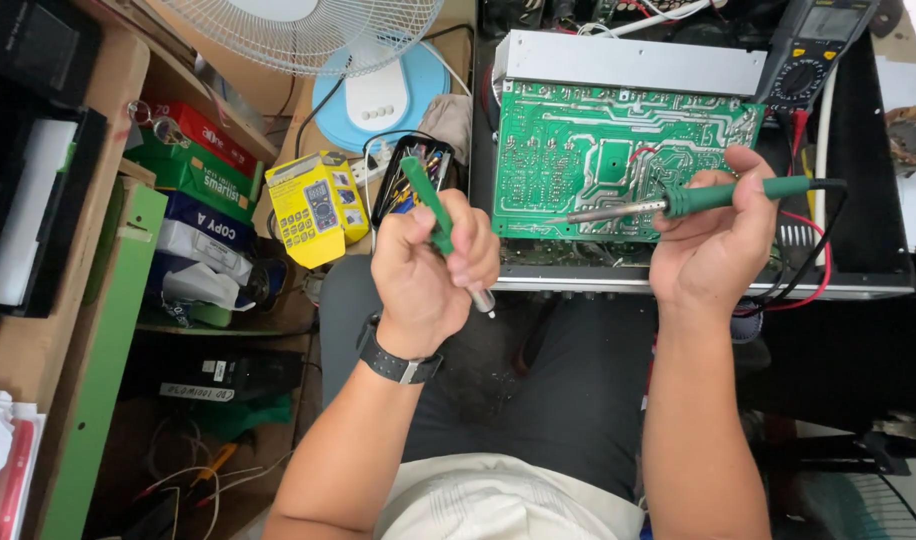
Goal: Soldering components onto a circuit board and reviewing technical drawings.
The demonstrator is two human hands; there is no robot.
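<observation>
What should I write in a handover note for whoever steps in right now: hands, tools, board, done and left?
Left hand: closed around a green-handled tool, metal tip pointing down, held off the board.
Right hand: gripping the green soldering iron, tip lying over the lower middle of the green circuit board; whether it touches cannot be told.
The board sits solder side up in an open metal chassis. Multimeter rests at its upper right, leads trailing down.
Done: chassis opened, board exposed.
Left: which joints are finished is not visible.

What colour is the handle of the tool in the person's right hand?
Green, on the soldering iron in the right hand; the head view shows it.
</observation>
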